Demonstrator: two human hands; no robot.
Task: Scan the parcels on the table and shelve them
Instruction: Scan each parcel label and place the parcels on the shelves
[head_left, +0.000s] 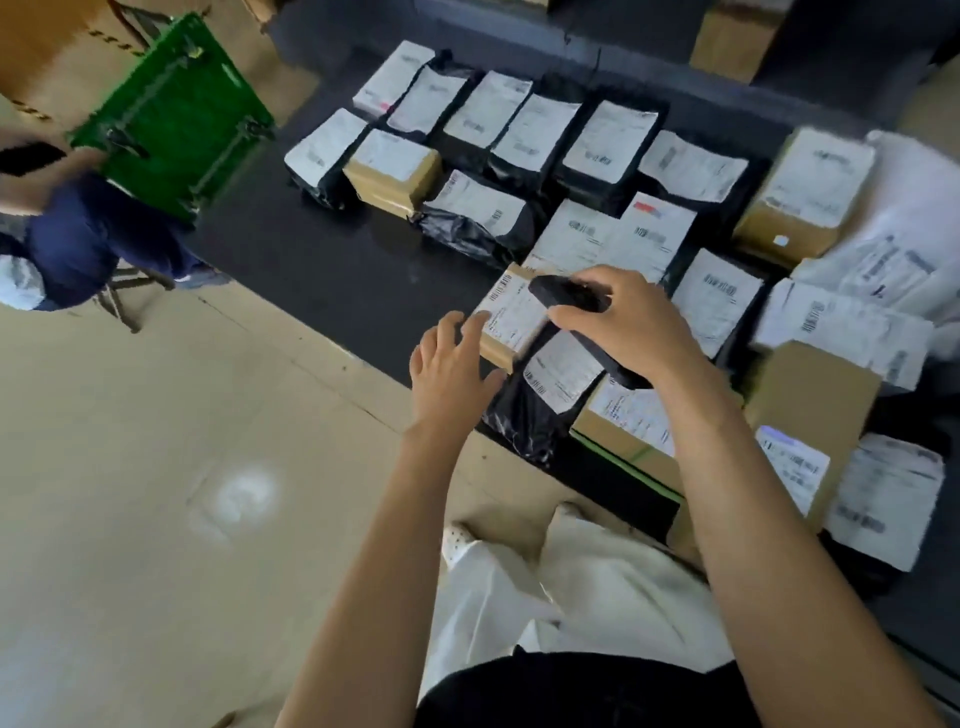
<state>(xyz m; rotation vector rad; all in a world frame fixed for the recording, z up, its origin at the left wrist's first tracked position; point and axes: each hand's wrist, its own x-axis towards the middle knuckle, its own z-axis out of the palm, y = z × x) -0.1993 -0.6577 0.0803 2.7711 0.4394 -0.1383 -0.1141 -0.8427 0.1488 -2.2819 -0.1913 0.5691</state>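
Parcel — a small cardboard box with a white label — lies at the worktop's near edge. Right hand grips a scanner just above it. Left hand, fingers extended, touches its left edge.

Floor: pale beige tile, thin dark joints, glossy. Round white glare spot left of centre. Bench: black matt top, runs diagonally from upper middle to lower right. Green panel with metal struts, tilted, upper left, near bench corner. Cardboard box with black-yellow tape behind panel. Second brown box at top, beyond bench. Person in dark blue trousers at left edge, blurred. Light soft, even.
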